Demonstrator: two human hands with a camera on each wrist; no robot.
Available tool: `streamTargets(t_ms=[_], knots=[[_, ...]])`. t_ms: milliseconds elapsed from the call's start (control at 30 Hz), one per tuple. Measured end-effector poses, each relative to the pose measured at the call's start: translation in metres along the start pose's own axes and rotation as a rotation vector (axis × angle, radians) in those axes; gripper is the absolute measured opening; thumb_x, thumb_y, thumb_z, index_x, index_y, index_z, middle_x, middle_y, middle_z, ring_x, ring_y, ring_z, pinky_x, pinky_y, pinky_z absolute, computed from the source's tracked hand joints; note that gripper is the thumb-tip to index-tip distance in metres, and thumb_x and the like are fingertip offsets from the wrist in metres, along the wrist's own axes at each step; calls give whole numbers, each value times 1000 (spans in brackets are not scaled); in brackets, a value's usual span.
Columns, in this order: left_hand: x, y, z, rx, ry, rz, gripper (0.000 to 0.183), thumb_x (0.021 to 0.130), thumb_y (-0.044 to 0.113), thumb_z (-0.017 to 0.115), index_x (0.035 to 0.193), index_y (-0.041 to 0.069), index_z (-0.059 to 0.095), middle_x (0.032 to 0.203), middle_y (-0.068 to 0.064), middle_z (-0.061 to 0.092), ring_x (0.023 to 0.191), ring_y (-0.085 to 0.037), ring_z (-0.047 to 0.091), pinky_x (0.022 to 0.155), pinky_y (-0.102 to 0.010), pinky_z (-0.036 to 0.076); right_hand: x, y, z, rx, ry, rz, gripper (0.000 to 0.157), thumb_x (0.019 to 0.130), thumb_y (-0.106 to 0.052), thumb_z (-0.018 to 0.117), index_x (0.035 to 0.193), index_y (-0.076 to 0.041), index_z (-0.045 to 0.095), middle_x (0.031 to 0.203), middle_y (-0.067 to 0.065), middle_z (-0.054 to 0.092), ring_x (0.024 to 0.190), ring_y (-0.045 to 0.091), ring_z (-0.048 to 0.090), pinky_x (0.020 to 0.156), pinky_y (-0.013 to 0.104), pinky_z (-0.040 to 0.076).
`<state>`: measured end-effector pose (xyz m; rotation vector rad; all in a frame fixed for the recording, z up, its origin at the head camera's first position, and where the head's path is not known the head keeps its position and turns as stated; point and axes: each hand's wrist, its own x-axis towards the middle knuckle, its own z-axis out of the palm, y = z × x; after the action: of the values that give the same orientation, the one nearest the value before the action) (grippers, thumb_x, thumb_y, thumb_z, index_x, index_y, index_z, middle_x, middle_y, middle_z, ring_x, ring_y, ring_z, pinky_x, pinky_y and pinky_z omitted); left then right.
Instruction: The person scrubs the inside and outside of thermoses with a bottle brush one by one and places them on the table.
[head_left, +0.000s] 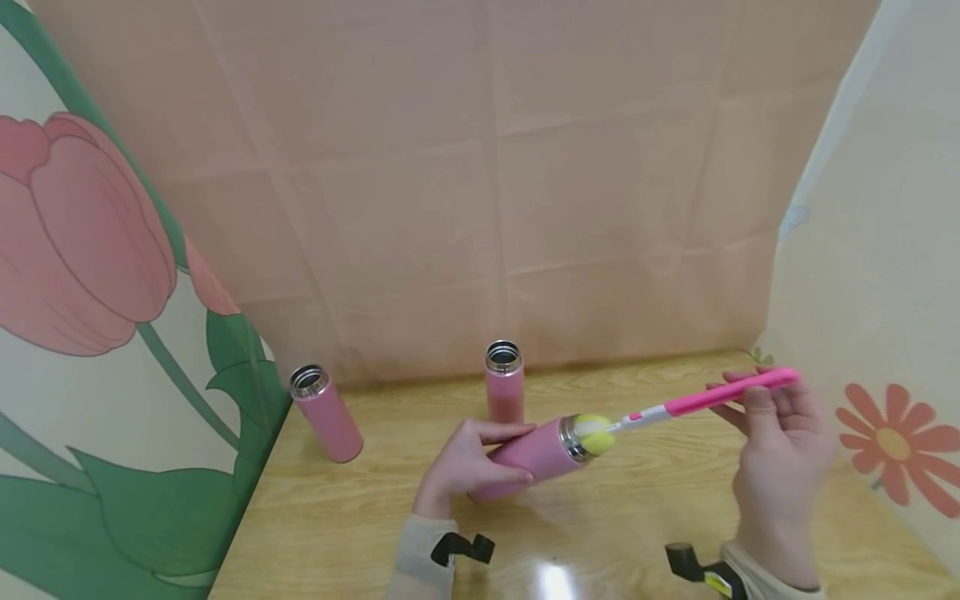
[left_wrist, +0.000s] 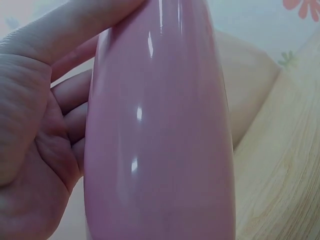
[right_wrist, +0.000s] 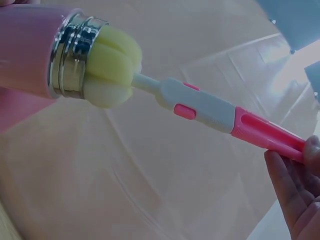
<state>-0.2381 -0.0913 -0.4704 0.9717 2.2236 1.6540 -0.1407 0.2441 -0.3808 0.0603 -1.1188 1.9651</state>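
Note:
My left hand [head_left: 468,462] grips a pink bottle [head_left: 534,460] round its body, tilted with its open metal mouth towards the right. In the left wrist view the glossy bottle wall [left_wrist: 160,130] fills the middle, thumb and fingers about it. My right hand [head_left: 783,442] pinches the pink handle of a bottle brush [head_left: 705,400] between thumb and fingers. The brush's yellow and white sponge head [right_wrist: 112,65] sits at the bottle's threaded metal neck [right_wrist: 72,55], part of it inside the mouth and part bulging out.
Two more pink bottles without lids stand upright on the wooden table [head_left: 315,533]: one at the left [head_left: 327,414], another behind the held bottle [head_left: 505,383]. A peach cloth [head_left: 480,208] hangs along the back. Walls with painted flowers flank the table.

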Motion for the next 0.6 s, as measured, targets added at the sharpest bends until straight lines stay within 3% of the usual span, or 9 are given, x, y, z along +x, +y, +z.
streamTargets(t_ms=[333,600], knots=[[1,-2,-1,-14,7,-10,62,78,15,98,136,25,76,131,7,74,116,-17,71,100,-36,57,9,-1,-10,94,59,-22,36,97,2,74,111,29,55,101,31,75,84,33,78,73,44,62],[0,0,-3,-17,12,5,64,76,14,99,135,24,77,132,7,74,117,-18,70,101,-35,57,12,-2,-18,68,115,-26,40,94,-1,78,114,27,56,102,31,74,88,33,78,74,43,63]])
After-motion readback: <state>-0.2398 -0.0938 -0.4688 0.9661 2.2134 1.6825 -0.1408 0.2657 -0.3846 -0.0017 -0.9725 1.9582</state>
